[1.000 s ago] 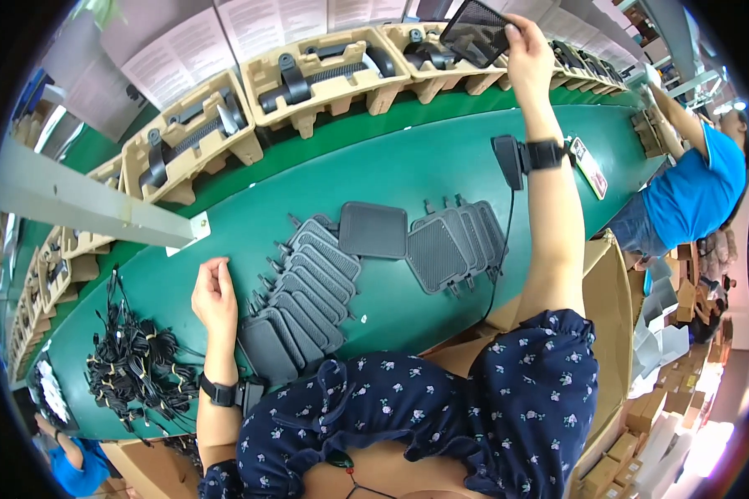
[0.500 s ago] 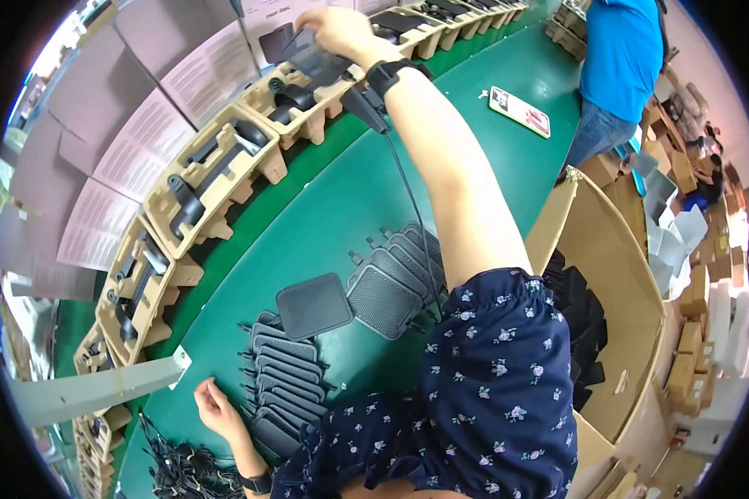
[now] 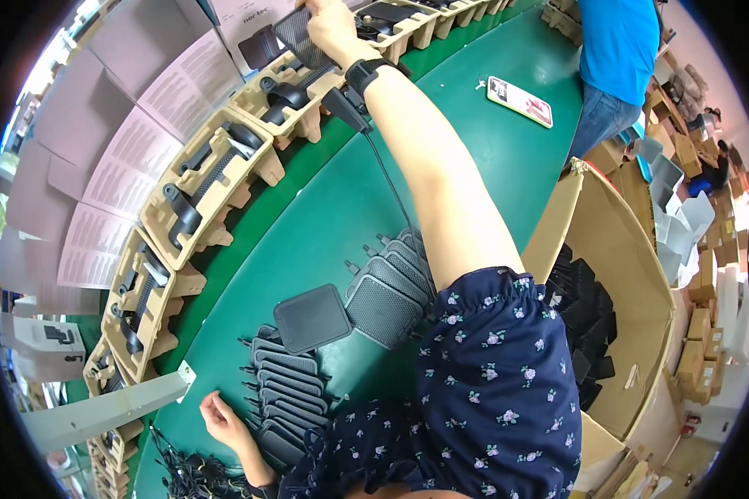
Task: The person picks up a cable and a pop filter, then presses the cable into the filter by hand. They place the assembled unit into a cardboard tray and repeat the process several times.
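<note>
At the far side, over the row of trays, my right hand [image 3: 331, 32] is closed on a dark mesh panel [image 3: 298, 40] with rounded corners. A pulp tray [image 3: 266, 112] with black curved parts and a ribbed strip lies just under it. Beside my right wrist hangs a small black box [image 3: 346, 110], its cable running down toward my sleeve. My left hand [image 3: 225, 422] holds nothing, its fingers loosely bent, beside a stack of black mesh panels [image 3: 287, 378]. One smooth-faced panel [image 3: 312, 318] rests between that stack and a second fanned stack [image 3: 387, 291].
Pulp trays [image 3: 200, 195] line the far edge before pale printed boxes [image 3: 125, 158]. A phone [image 3: 518, 101] lies on the green table [image 3: 308, 216]. At right stands a carton [image 3: 632, 333] of black parts. A metal bar [image 3: 112, 407] and bundled cables [image 3: 191, 474] are at lower left. Another person [image 3: 616, 50] stands at upper right.
My right hand has moved slightly up and left with the mesh panel, which now stands more upright. My left hand's fingers have drawn closer together. The whole view has shifted a little.
</note>
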A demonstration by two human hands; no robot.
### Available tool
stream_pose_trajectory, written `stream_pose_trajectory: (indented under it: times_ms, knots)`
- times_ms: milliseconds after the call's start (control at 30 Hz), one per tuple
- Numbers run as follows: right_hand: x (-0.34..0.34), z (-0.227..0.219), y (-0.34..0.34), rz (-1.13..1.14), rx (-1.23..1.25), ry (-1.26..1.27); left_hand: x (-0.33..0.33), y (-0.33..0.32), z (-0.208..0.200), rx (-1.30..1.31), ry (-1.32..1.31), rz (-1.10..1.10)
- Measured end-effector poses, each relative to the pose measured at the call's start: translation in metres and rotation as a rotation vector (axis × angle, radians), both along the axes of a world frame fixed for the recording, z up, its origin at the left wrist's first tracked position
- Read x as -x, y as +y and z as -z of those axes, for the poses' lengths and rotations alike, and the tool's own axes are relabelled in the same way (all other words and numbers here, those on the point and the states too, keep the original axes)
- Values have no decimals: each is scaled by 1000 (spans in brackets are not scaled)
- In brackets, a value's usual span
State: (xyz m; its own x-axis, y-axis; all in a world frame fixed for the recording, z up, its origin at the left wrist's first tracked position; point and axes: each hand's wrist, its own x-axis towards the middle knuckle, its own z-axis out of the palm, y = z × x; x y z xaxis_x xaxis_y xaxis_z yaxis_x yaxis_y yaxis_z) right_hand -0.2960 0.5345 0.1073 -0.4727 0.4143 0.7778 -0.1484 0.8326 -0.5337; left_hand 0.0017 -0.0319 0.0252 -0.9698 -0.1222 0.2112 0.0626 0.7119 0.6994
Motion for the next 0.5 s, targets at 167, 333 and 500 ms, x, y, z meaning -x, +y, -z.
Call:
stream_pose_trajectory:
  times_ms: [167,333,500]
  knots:
    - [-7,27,-16,8,-54,-25,1,-1,-1,-15,49,-13]
    - [-13,43,-19,237,-469,-392,-1,-2,-5,15,16,-10]
    - [1,37,-34,238,-589,-539,-2,-11,-2,124,57,-41]
